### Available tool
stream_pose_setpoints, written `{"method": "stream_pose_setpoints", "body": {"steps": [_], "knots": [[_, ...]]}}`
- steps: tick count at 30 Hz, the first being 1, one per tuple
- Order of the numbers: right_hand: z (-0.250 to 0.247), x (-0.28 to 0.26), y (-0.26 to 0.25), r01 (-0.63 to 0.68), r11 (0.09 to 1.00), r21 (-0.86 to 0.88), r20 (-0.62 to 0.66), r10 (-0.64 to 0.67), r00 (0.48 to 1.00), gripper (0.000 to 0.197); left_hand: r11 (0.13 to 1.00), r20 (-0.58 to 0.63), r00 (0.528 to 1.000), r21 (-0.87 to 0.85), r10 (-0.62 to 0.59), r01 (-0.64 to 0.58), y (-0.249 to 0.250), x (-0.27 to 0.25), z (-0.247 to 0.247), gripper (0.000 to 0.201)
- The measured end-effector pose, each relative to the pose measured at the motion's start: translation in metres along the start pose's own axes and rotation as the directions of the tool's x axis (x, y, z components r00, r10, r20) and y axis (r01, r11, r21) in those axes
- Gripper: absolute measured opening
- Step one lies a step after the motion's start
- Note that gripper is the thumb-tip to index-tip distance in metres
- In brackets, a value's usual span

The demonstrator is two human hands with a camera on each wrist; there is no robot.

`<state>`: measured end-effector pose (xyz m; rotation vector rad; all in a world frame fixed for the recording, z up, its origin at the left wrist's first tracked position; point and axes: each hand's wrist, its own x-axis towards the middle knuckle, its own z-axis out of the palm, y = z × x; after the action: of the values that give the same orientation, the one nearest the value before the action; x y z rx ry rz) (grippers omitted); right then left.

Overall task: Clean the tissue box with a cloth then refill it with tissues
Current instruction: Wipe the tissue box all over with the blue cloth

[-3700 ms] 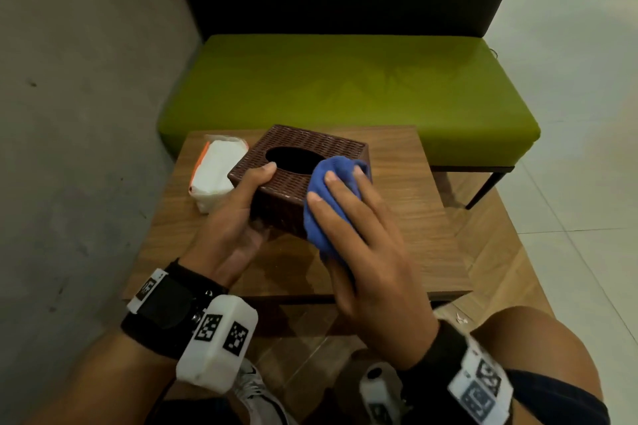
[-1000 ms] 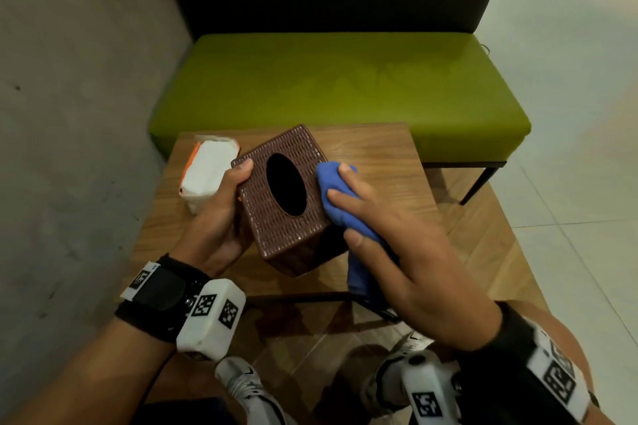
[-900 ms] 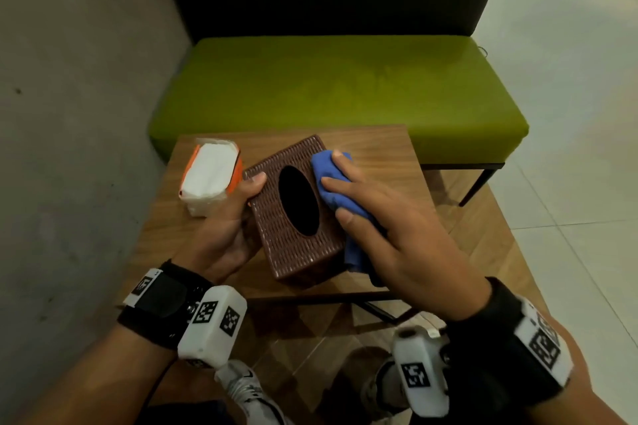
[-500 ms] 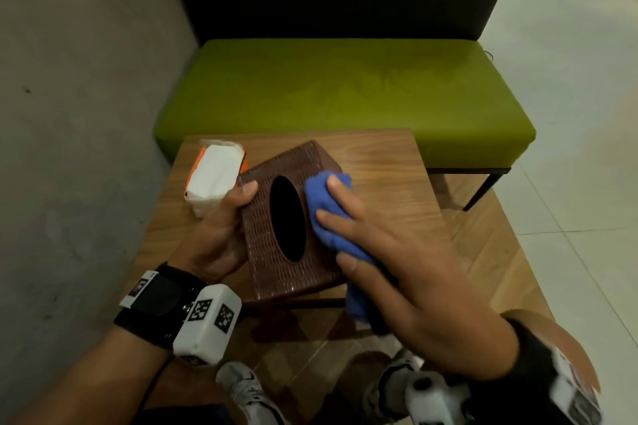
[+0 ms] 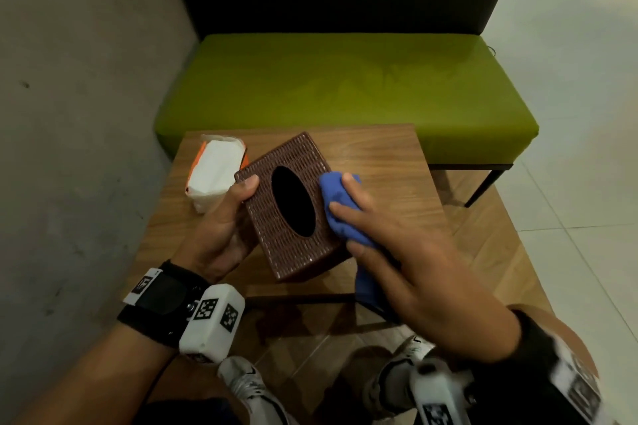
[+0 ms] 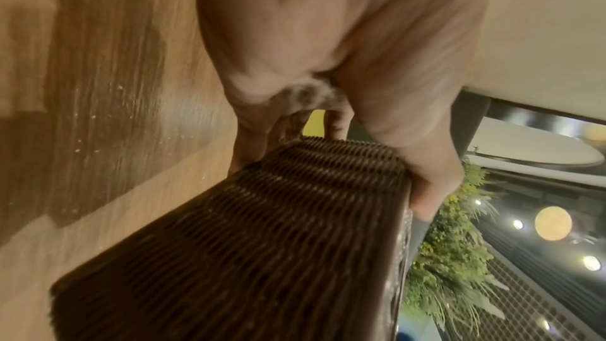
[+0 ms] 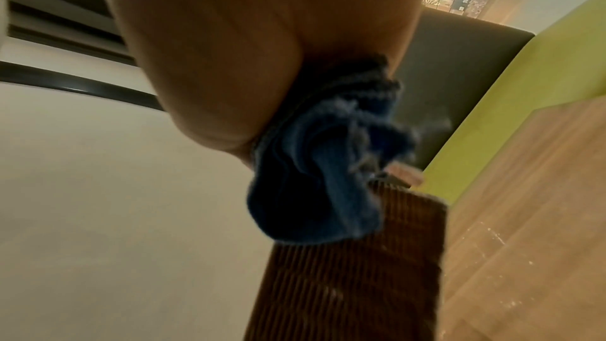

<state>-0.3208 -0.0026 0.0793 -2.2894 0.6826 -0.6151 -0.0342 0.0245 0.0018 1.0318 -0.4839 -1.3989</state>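
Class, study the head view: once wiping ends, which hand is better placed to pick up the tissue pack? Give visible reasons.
Probably the left hand: the tissue pack lies just beyond it, left of the tissue box. The right hand holds the blue cloth on the far side.

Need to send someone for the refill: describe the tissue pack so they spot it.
Before the green bench stands a wooden table. At its far left corner, beside the brown woven tissue box, lies the tissue pack: the only white thing on it, with orange edges.
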Motion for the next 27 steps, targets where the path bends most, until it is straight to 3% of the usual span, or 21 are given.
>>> {"method": "stream_pose_setpoints", "body": {"steps": [3, 5, 8, 10, 12, 14, 16, 20, 22, 25, 27], "knots": [[-0.001, 0.036, 0.012, -0.024, 0.999, -0.044, -0.05, 0.022, 0.999, 0.049, 0.995, 0.064, 0.998, 0.104, 0.004, -0.011, -0.003, -0.004, 0.009, 0.081], [-0.002, 0.057, 0.017, -0.043, 0.998, -0.043, -0.079, 0.039, 0.996, 0.048, 0.986, 0.035, 0.998, 0.159, 0.047, -0.052, -0.001, -0.005, 0.015, 0.081], [0.0, 0.074, 0.017, -0.068, 0.997, -0.023, -0.14, 0.064, 0.988, 0.051, 0.955, -0.019, 0.985, 0.248, 0.174, -0.164, 0.008, -0.007, 0.023, 0.062], [0.005, 0.081, 0.011, -0.068, 0.996, -0.064, -0.198, 0.054, 0.979, 0.052, 0.911, -0.028, 0.962, 0.332, 0.27, -0.246, 0.012, -0.009, 0.028, 0.061], [0.012, 0.085, 0.001, -0.027, 0.977, -0.212, -0.199, -0.017, 0.98, 0.053, 0.864, -0.025, 0.936, 0.393, 0.351, -0.313, 0.019, -0.01, 0.033, 0.065], [0.017, 0.083, -0.005, 0.076, 0.931, -0.357, -0.121, -0.127, 0.985, 0.054, 0.811, 0.005, 0.904, 0.44, 0.428, -0.386, 0.025, -0.011, 0.036, 0.065], [0.008, 0.081, -0.002, 0.128, 0.922, -0.366, -0.109, -0.18, 0.978, 0.053, 0.755, 0.036, 0.869, 0.479, 0.493, -0.448, 0.032, -0.015, 0.038, 0.067], [-0.014, 0.084, 0.006, 0.012, 0.961, -0.278, -0.367, -0.118, 0.923, 0.043, 0.688, 0.089, 0.846, 0.541, 0.525, -0.484, 0.031, -0.014, 0.043, 0.066], [0.003, 0.082, -0.007, 0.063, 0.934, -0.352, -0.306, -0.178, 0.935, 0.045, 0.676, 0.107, 0.843, 0.548, 0.528, -0.493, 0.029, -0.009, 0.046, 0.067], [0.035, 0.075, -0.017, 0.268, 0.874, -0.405, -0.084, -0.327, 0.941, 0.055, 0.675, 0.123, 0.84, 0.539, 0.529, -0.504, 0.022, -0.004, 0.045, 0.067], [0.028, 0.077, -0.003, 0.26, 0.882, -0.393, -0.088, -0.317, 0.944, 0.055, 0.693, 0.105, 0.847, 0.526, 0.522, -0.493, 0.018, -0.007, 0.045, 0.068]]}}
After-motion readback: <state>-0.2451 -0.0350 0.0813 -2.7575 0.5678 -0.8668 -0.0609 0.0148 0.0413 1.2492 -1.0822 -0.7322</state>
